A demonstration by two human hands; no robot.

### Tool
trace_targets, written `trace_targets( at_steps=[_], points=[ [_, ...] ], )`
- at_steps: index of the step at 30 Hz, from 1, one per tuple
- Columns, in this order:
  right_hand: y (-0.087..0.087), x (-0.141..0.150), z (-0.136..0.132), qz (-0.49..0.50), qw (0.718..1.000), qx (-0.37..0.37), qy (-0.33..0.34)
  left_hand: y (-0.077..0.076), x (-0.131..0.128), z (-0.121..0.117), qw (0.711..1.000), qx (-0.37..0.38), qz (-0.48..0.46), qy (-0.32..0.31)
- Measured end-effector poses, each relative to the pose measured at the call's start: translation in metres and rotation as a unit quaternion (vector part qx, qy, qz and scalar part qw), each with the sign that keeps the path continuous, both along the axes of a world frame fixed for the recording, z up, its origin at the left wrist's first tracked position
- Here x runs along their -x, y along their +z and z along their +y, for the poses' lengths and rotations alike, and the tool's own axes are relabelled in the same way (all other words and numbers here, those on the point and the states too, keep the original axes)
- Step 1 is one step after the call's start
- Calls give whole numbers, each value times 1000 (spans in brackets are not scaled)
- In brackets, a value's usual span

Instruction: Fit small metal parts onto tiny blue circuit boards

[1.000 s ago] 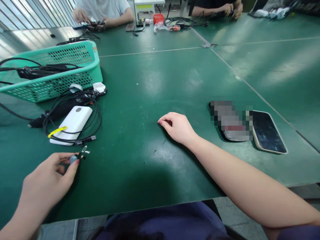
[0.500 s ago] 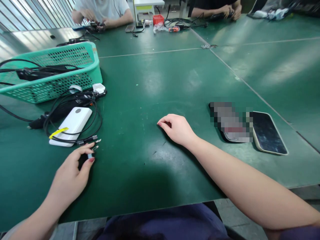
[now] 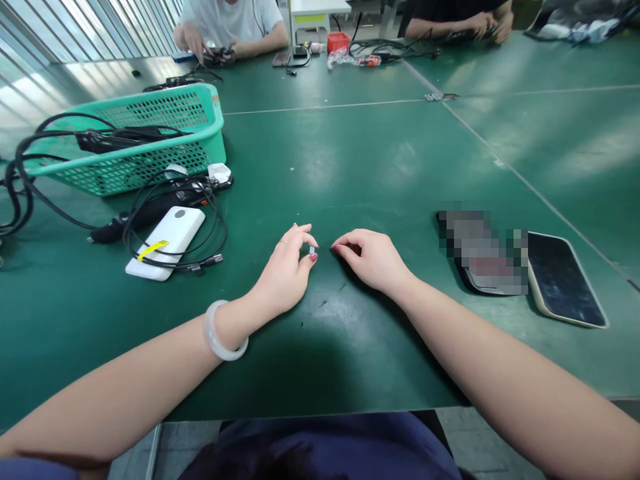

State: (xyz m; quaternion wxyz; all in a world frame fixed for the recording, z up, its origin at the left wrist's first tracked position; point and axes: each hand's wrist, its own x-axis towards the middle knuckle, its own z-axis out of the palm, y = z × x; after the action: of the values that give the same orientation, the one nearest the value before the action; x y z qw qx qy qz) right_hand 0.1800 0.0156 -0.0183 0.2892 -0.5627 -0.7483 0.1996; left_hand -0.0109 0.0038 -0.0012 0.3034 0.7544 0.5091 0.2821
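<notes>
Near the middle of the table, my left hand [image 3: 285, 270] pinches a small light-grey piece [image 3: 313, 251] between thumb and forefinger. Its kind is too small to tell. Just right of it, my right hand [image 3: 373, 257] rests on the table with thumb and fingertips pressed together. Whatever those fingertips may hold cannot be made out. Left of my hands lies a white power bank [image 3: 173, 240] with a yellow strip. A black cable [image 3: 226, 230] loops over and around it, its plug end beside the power bank.
A green mesh basket [image 3: 150, 155] holding black cords and adapters stands at the back left. A black handheld device [image 3: 150, 212] lies before it. To the right are a blurred dark flat item [image 3: 475, 253] and a phone [image 3: 567, 279]. Two people work across the table.
My left hand has moved right, from beside the power bank to near my right hand, carrying the small piece. My right hand keeps its pose. The whole view has shifted slightly.
</notes>
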Motion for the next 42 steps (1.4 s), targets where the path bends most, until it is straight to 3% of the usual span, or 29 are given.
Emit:
trace_targets(
  at_steps=[5,7,14,18,22,25,31,36,38,42],
  points=[
    [0,0,0,8,1000,10,-5,-3,13,9,995,-24,-74,60],
    [0,1,0,8,1000,8,-6,-7,17,19,993,-2,-91,72],
    [-1,2,1,7,1000,5,-6,-10,-2,26,966,143,-216,-12],
    [-1,2,1,13,1000,3,-15,-10,-7,21,909,201,-362,36],
    [-1,4,1,15,998,-41,-48,-8,-9,20,818,262,-512,-7],
    [-3,5,2,-19,996,-77,-45,-4,-6,22,785,289,-548,-11],
    [-9,12,8,-99,993,-60,0,-7,0,27,778,290,-555,58],
    [-8,13,7,-99,995,-31,8,-13,-7,21,777,358,-517,-32],
    [-6,11,6,-70,997,-20,-6,-12,-7,20,774,358,-520,-45],
    [-2,8,5,64,996,24,-52,-10,-2,24,772,325,-546,0]
  ],
)
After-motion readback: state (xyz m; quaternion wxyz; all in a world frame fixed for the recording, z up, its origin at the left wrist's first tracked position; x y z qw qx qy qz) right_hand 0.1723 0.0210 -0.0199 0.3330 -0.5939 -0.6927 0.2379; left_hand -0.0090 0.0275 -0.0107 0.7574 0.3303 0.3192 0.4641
